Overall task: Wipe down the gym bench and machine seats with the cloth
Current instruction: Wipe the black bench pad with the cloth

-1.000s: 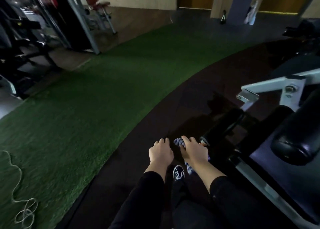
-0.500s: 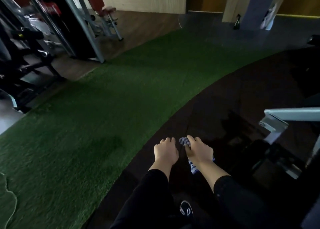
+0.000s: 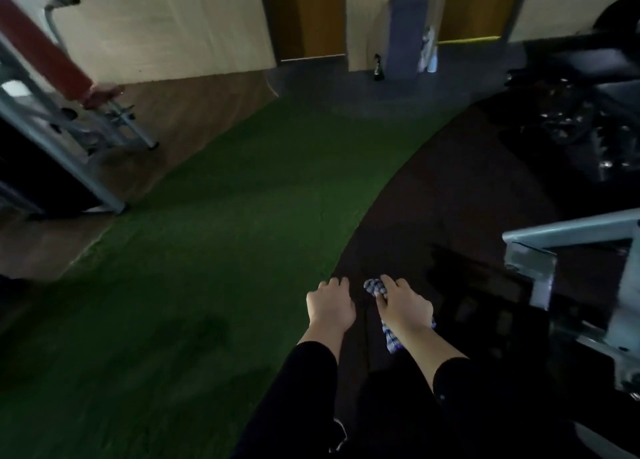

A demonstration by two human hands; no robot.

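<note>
Right hand [image 3: 403,306], lower centre of frame: fingers curled down over the cloth [image 3: 375,289], a blue-and-white checked rag bunched under the palm, one end poking out past the fingertips, the other trailing out at the wrist. Closed grip, cloth secured. Left hand [image 3: 330,306] just beside it, loosely curled, nothing visibly in it; can't tell if it touches the cloth. Both hands held out over the dark rubber floor [image 3: 450,198], not on any pad.

Risks, my read:
- No seat under the cloth right now. Grey machine frame [image 3: 540,271] sits at right edge; red padded bench [image 3: 45,56] is far off in upper left, across the green turf [image 3: 207,250]. Easy to skip a seat when moving between stations.
- Loose tail of cloth could snag on the frame's bracket corner near the right hand.
- Light is dim, frame blurred; missed patches on dark pads likely.
- Bunched cloth means small contact area, streaky wipe unless opened flat.
</note>
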